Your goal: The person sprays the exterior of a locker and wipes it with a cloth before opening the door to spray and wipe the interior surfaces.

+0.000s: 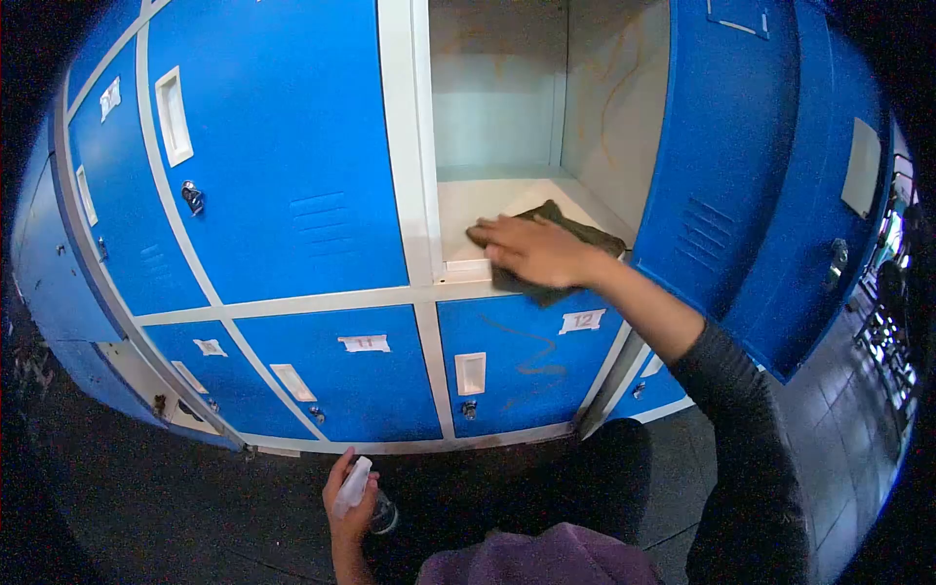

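Note:
My right hand [536, 252] presses a dark olive cloth [585, 234] against the floor of an open locker compartment [502, 200]. Part of the cloth drapes over the compartment's front lip. Low in the view, my left hand [348, 502] is wrapped round a spray bottle [383, 514] with a white trigger head and a clear body. That bottle is held well below the compartment, in front of the lower lockers. Most of its body is hidden behind my hand.
The open blue door [721, 146] swings out to the right of the compartment. Shut blue lockers [273, 156] with keys in their locks stand to the left, and locker 12 [526, 361] lies directly below. Grey floor tiles [829, 429] show at the right.

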Demonstrator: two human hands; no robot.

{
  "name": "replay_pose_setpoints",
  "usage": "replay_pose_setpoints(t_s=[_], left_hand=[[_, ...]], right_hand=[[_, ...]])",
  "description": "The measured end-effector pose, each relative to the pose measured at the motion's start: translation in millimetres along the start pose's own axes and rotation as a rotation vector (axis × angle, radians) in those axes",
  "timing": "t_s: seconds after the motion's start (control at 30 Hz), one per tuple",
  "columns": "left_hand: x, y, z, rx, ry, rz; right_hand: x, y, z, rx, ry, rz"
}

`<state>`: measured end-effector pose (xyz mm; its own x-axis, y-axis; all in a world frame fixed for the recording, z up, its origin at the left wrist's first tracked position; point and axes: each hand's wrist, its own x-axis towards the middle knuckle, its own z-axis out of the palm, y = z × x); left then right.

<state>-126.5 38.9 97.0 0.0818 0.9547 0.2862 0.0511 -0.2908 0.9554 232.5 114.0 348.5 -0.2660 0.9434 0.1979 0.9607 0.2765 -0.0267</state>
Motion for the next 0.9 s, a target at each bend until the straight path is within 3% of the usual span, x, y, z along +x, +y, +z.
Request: replay_pose_setpoints(t_s=[0.1,0.2,0.43,0.5,0.63,0.73,0.83,0.9], left_hand=[[5,2,4,0.029,-0.010,-0.016],[8,6,4,0.063,-0.024,-0.035],[0,6,3,0.100,-0.005,0.023],[-3,0,2,0.082,0.006,0.030],[-14,20,12,0.239,0.028,0.158],[-15,13,12,0.165,-0.003,0.123],[-9,36,21,0.099,0.004,0.105],[-2,63,29,0.084,-0.037,0.078]], right_hand=[[-3,-3,14,-0.015,0.082,-0.121],[9,-6,13,0.015,0.072,-0.111],[99,10,18,0.064,-0.083,0.050],[121,9,31,0.022,-0.001,0.173],[102,-11,20,-0.043,0.038,0.354],[74,-25,12,-0.037,0.034,0.381],[38,-30,13,-0.026,0.097,0.219],[13,-27,27,-0.026,0.364,0.052]])
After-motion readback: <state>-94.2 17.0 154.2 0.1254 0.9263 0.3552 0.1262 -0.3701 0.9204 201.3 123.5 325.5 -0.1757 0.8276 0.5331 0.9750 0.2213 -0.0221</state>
